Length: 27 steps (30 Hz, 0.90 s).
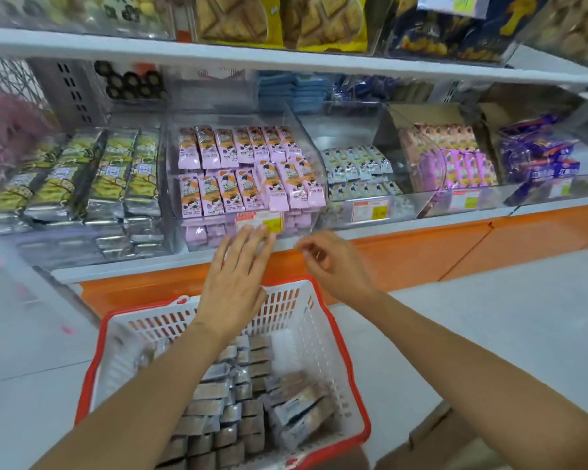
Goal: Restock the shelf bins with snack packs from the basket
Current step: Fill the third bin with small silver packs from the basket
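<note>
Head view: left hand [235, 276] lies flat, fingers straight, against the clear bin [197, 240] of pink snack packs [238, 171]. Right hand [333, 266] hovers beside it, loosely curled, empty.

How many of each
One left hand [238, 273] and one right hand [333, 262]; one basket [323, 351] at the bottom, its grey packs [214, 391] too many to count; five clear bins [299, 130] across the middle, with pink packs [248, 171] in two rows of about seven.
</note>
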Each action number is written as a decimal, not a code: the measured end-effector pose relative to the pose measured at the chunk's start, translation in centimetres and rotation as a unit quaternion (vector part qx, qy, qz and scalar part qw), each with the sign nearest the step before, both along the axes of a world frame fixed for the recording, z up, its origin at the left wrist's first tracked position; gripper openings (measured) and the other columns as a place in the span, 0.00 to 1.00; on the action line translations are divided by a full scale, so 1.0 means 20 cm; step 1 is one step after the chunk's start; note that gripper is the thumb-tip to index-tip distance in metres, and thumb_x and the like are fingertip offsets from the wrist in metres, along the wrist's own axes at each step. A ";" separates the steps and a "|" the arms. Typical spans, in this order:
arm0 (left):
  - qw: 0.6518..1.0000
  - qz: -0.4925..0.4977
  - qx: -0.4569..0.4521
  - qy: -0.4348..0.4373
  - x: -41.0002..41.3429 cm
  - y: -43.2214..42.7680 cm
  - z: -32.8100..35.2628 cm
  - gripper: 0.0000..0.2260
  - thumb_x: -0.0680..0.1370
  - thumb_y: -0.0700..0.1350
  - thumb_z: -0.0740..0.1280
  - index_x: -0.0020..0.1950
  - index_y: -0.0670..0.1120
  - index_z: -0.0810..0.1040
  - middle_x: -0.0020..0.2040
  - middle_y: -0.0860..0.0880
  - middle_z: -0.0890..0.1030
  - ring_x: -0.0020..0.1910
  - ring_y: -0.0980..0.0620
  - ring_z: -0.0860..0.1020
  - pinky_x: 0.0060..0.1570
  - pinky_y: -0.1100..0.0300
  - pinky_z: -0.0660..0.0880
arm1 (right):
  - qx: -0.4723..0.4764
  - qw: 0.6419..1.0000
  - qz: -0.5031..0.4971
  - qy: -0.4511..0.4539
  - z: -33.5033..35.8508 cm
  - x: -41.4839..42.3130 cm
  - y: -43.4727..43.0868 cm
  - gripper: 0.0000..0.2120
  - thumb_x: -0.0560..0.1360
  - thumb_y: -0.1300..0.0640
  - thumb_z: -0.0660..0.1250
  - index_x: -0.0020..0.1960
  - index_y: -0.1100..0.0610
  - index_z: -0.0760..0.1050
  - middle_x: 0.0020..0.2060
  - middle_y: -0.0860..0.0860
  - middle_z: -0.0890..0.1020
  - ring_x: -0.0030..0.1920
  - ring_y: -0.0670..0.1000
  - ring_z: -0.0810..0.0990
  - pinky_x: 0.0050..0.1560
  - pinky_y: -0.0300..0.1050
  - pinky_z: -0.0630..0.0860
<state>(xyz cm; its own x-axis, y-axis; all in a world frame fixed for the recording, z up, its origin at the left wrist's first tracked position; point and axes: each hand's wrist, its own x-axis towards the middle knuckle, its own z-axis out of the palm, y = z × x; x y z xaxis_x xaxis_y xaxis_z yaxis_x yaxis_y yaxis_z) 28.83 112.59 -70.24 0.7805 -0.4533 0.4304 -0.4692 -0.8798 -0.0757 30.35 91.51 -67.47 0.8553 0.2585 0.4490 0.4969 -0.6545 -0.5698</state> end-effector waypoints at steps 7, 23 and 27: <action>0.991 0.027 0.048 0.124 -0.08 0.29 -0.32 0.41 0.69 0.46 0.74 0.79 0.43 0.61 0.78 0.40 0.62 0.77 0.38 0.60 0.74 0.40 0.59 | -0.123 0.975 0.039 0.181 -0.52 -0.16 0.18 0.09 0.75 0.61 0.66 0.54 0.55 0.80 0.47 0.49 0.81 0.41 0.46 0.78 0.45 0.43 0.76; 0.962 0.100 0.094 0.235 -0.03 0.39 -0.81 0.39 0.73 0.50 0.63 0.80 0.39 0.52 0.79 0.38 0.58 0.78 0.38 0.55 0.75 0.37 0.51 | -0.290 0.768 0.229 0.523 -0.98 -0.26 0.17 0.19 0.69 0.43 0.75 0.56 0.50 0.79 0.50 0.47 0.82 0.45 0.45 0.77 0.47 0.40 0.73; 0.962 0.103 0.079 0.238 -0.03 0.38 -0.82 0.39 0.73 0.47 0.64 0.80 0.39 0.52 0.79 0.38 0.58 0.79 0.38 0.54 0.75 0.37 0.50 | -0.335 0.759 0.273 0.487 -0.93 -0.27 0.17 0.18 0.69 0.44 0.75 0.54 0.50 0.80 0.50 0.48 0.82 0.46 0.48 0.78 0.47 0.42 0.74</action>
